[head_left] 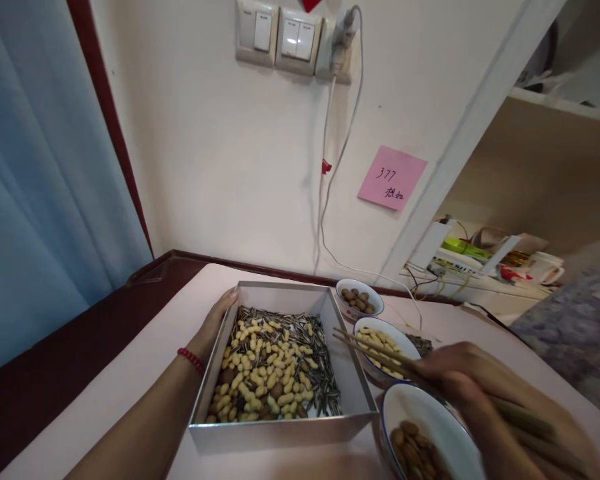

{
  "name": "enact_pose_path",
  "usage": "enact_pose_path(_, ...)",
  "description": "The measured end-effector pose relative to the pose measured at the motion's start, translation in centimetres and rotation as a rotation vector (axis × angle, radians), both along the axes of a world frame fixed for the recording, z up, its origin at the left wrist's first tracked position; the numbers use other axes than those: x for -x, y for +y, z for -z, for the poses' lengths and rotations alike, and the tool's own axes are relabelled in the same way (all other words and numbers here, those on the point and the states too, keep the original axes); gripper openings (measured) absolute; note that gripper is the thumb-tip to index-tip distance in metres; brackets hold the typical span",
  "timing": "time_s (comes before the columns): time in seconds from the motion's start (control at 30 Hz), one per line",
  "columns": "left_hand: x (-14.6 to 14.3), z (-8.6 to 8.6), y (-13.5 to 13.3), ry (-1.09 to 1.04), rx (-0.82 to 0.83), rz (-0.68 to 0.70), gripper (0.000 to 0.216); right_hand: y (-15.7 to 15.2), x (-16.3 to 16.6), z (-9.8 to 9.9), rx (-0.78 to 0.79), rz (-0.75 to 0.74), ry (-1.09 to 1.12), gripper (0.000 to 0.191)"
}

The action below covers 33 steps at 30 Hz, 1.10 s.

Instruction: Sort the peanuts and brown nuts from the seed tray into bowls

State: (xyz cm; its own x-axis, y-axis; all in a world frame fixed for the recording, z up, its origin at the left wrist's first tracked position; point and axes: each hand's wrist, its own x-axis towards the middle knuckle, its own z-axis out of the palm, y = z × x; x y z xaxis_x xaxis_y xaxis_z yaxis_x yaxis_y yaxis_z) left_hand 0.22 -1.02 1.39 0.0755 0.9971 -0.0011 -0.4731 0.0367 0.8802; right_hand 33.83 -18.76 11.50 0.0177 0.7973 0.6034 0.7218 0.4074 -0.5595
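Note:
A white square box (353,380) sits on the pale table, filled with mixed peanuts (260,377), sunflower seeds (320,347) and some brown nuts. My left hand (215,323) rests against the box's left wall, a red bead bracelet on the wrist. My right hand (473,383) holds a pair of wooden chopsticks (370,350), their tips over the box's right edge and the middle bowl. Three blue-rimmed white bowls line the box's right side: the far bowl (360,300) holds brown nuts, the middle bowl (383,340) peanuts, the near bowl (430,437) brown nuts.
A small heap of sunflower seeds (423,345) lies behind the middle bowl. A white cable (330,200) hangs from the wall socket down to the table. A pink sticky note (391,177) is on the wall. Cluttered shelves (485,260) stand at right; a blue curtain (40,180) hangs left.

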Motion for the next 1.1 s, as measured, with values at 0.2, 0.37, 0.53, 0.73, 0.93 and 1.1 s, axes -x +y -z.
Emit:
enact_pose_path(0.2, -0.4, -0.3, -0.4, -0.001, -0.056, -0.012, 0.045, 4.9, 3.9, 1.1, 0.141, -0.164, -0.038, 0.040)
enact_pose_path(0.37, -0.2, 0.2, -0.2, -0.005, -0.056, -0.008, 0.041, 6.6, 4.2, 2.3, 0.169, -0.150, -0.067, 0.042)
enact_pose_path(0.53, -0.2, 0.1, -0.3, -0.007, -0.038, -0.002, 0.039, 6.3, 4.5, 2.5, 0.149, -0.129, -0.035, 0.043)
enact_pose_path(0.73, 0.3, 0.2, 0.1, 0.013, 0.006, -0.020, 0.049, 1.8, 2.1, 0.1, -0.005, -0.099, 0.042, 0.031)
enact_pose_path(0.93, 0.8, -0.8, -0.2, 0.086, 0.100, 0.066, 0.060, -4.4, -3.3, -2.0, -0.359, 0.318, 0.069, 0.022)
enact_pose_path(1.1, 1.1, -2.9, -0.2, 0.184, 0.165, -0.046, 0.054, -4.4, -7.7, 0.2, -0.154, 0.332, 0.206, 0.031)
